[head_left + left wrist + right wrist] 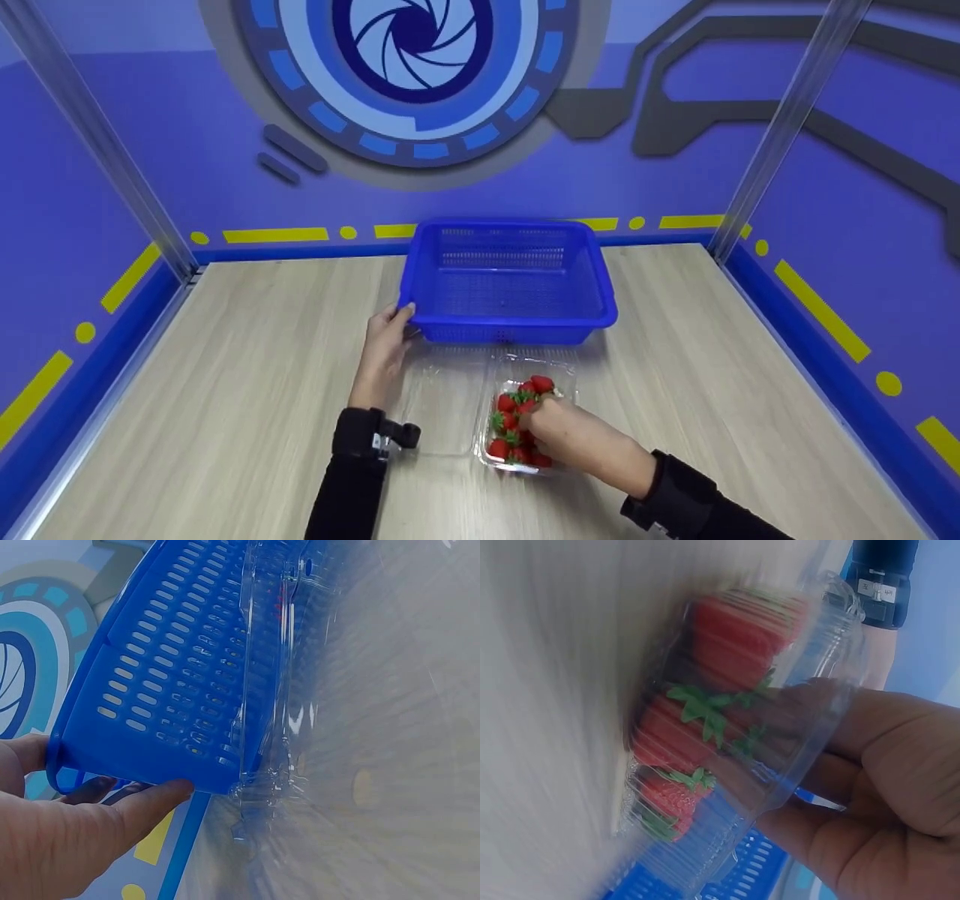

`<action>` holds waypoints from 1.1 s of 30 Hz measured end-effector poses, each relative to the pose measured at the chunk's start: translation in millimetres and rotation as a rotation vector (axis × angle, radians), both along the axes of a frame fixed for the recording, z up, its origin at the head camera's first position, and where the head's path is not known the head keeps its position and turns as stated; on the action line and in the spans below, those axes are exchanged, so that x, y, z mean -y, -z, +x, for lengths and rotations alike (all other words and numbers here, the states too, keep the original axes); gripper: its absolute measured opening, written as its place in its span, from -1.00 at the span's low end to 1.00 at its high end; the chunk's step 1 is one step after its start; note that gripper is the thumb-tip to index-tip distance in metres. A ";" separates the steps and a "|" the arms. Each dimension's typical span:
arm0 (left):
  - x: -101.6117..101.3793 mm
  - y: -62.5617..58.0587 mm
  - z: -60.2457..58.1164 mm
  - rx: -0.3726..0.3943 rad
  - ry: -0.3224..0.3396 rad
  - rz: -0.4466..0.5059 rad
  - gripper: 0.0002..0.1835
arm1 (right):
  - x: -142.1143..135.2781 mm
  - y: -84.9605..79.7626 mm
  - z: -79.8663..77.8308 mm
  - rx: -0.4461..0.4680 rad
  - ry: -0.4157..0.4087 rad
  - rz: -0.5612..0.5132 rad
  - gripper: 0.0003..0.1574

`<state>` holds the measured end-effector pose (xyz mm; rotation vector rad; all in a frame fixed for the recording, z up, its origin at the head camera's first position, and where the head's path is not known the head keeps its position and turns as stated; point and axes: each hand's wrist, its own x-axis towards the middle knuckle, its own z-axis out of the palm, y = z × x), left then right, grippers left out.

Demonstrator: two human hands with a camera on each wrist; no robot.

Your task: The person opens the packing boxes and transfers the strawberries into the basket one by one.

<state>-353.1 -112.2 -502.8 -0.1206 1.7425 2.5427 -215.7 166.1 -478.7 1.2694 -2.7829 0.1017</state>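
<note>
Basket (510, 322): smooth plastic, slight sheen; container (482, 409): transparent plastic, glossy; strawberries (507, 421): pitted surface; bench (300, 322): wood-grained, smooth; corner posts (787, 112): metal, satin; sleeves (349, 495): matt cloth.

The place looks like a purpose-built booth, a staged workstation. Blue printed panels (165, 112) with a shutter emblem (412, 30) and yellow dashes (276, 235) enclose a wood-grain tabletop (300, 322) on three sides, with metal posts (784, 127) at the corners.
</note>
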 end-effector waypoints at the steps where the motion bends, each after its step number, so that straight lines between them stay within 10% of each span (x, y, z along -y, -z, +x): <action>1: -0.4 -0.3 -0.4 0.001 -0.002 0.004 -0.48 | -0.5 -0.4 -0.1 -0.005 -0.004 0.004 -0.71; 33: -0.2 -0.7 -1.7 0.035 -0.020 -0.043 -0.47 | 9.8 7.6 -11.9 0.000 0.032 -0.155 -0.77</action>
